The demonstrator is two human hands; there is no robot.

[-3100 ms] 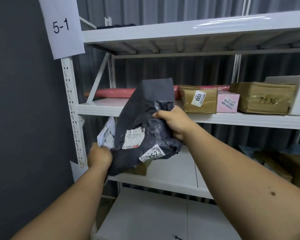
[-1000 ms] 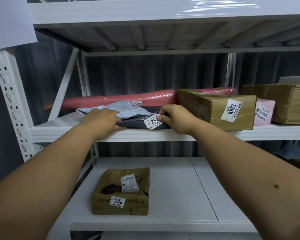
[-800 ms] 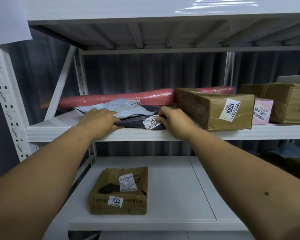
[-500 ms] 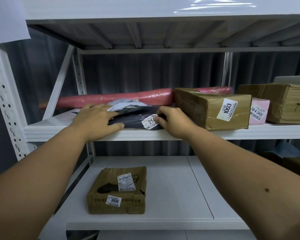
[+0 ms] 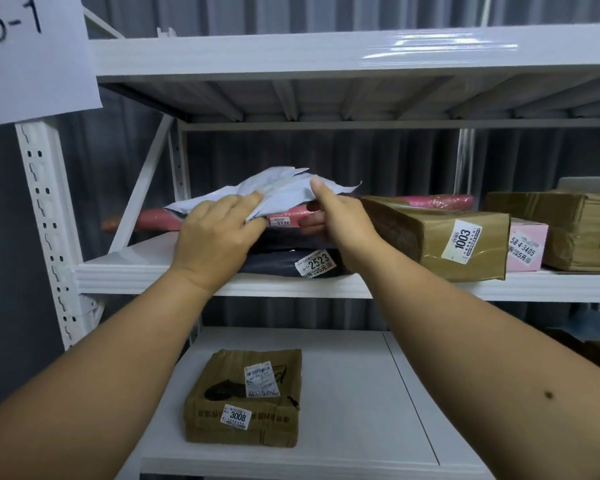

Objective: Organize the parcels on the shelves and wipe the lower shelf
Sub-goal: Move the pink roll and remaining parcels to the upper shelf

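While both hands pinch the grey mailer [image 5: 284, 192] above the black bag [image 5: 284, 263] on the mid shelf [image 5: 136, 271], left hand [image 5: 215, 233] grips its near-left edge, right hand [image 5: 340, 216] its right end; long axis runs left-right, w/ box 1003 [image 5: 433, 237] just beside.

White middle shelf [image 5: 146, 271] with dark mailer [image 5: 278, 263], brown box [image 5: 430, 237], pink box [image 5: 527, 245].

Glossy white metal shelf [image 5: 326, 53], crinkled pale plastic mailer [image 5: 284, 192], tape-wrapped cardboard box [image 5: 440, 237]
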